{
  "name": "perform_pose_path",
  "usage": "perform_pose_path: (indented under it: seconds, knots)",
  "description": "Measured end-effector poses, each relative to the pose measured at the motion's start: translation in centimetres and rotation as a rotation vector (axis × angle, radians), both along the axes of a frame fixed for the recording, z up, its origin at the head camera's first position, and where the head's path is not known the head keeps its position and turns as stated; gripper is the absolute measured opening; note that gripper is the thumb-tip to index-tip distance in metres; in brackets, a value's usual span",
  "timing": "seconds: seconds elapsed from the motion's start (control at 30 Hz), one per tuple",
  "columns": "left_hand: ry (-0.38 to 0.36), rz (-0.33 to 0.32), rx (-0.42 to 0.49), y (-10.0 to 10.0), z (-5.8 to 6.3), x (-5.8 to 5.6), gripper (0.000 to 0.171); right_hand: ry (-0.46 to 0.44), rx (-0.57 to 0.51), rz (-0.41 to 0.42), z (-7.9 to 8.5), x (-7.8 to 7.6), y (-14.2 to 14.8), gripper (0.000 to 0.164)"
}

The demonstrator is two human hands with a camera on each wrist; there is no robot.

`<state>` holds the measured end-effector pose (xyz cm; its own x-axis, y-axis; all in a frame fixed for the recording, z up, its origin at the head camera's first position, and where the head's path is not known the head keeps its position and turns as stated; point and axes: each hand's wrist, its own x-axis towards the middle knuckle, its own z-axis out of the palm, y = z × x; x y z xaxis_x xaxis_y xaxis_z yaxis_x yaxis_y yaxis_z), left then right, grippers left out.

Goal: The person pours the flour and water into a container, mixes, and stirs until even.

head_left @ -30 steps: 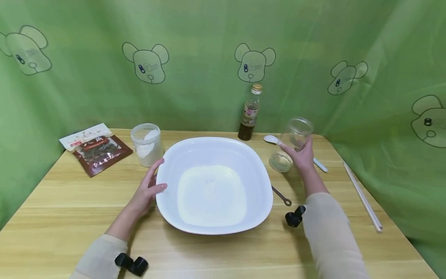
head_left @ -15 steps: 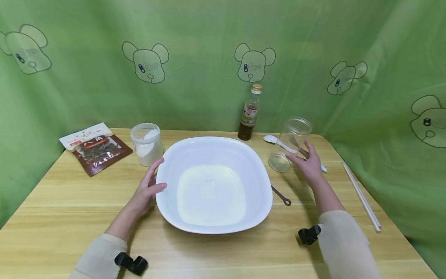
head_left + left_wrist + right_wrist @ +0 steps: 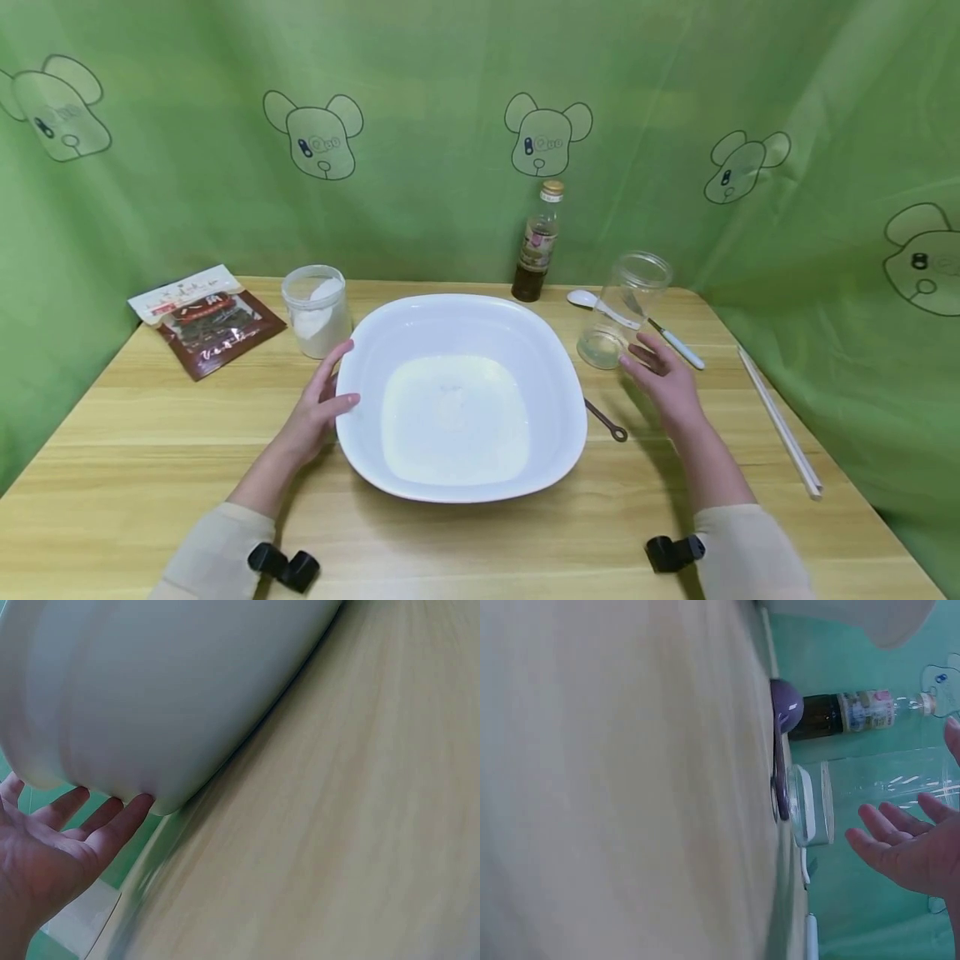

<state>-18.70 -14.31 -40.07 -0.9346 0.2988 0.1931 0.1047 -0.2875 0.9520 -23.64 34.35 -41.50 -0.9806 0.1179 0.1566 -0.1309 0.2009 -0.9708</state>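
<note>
Basin [image 3: 551,392]: left hand [image 3: 315,412] grips its rim, I'd guess to steady it.
Jar [image 3: 624,296]: upright, just beside the right hand [image 3: 666,387], fingers loose, holding nothing.

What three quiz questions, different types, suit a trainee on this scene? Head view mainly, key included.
1. True or false: the left hand touches the white basin.

2. Which is nearest the right hand?
a) the packet
b) the clear jar
c) the tub of white powder

3. Fill in: in the head view, the bottle with the dark liquid stands to the ____ of the clear jar.

Key: 1. True. 2. b. 3. Left.
</note>
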Motion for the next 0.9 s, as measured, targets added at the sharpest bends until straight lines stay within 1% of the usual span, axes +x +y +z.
perform_pose_path:
  seconds: [0.07, 0.17, 0.2, 0.23, 0.3, 0.4, 0.47, 0.6, 0.67, 0.77, 0.9]
  knots:
    - [0.001, -0.001, 0.0, 0.0, 0.0, 0.0, 0.07, 0.008, 0.037, 0.027, 1.1, 1.3, -1.1, 0.061]
    - [0.004, -0.004, 0.0, 0.0, 0.0, -0.1, 0.07, -0.005, 0.119, 0.048, 3.6, 3.7, -3.4, 0.062]
    - [0.006, -0.005, -0.001, -0.1, 0.0, -0.1, 0.07, -0.011, 0.142, 0.06, 4.2, 4.2, -3.8, 0.061]
    - [0.008, -0.006, -0.001, -0.1, 0.0, -0.1, 0.07, -0.012, 0.15, 0.062, 4.3, 4.6, -4.1, 0.06]
    - [0.011, -0.008, -0.004, -0.1, 0.0, -0.2, 0.07, -0.016, 0.152, 0.072, 3.9, 4.8, -4.1, 0.059]
    - [0.01, -0.009, -0.005, 0.0, -0.1, -0.3, 0.069, -0.022, 0.107, 0.094, 2.5, 4.9, -3.8, 0.058]
    - [0.008, -0.009, -0.006, 0.1, -0.1, -0.2, 0.07, -0.034, 0.075, 0.093, 1.7, 5.0, -3.7, 0.059]
    - [0.002, -0.006, -0.008, 0.1, -0.1, -0.1, 0.07, -0.059, 0.09, 0.075, 0.7, 5.1, -3.6, 0.059]
    - [0.0, -0.001, -0.009, 0.1, -0.1, 0.0, 0.07, -0.076, 0.126, 0.077, 0.4, 5.1, -3.7, 0.06]
    - [-0.001, 0.01, -0.012, 0.1, -0.1, 0.0, 0.07, -0.098, 0.196, 0.105, 0.1, 4.9, -3.7, 0.06]
    - [0.003, 0.012, -0.01, -0.1, -0.1, 0.1, 0.069, -0.105, 0.316, 0.131, -0.3, 4.7, -3.7, 0.055]
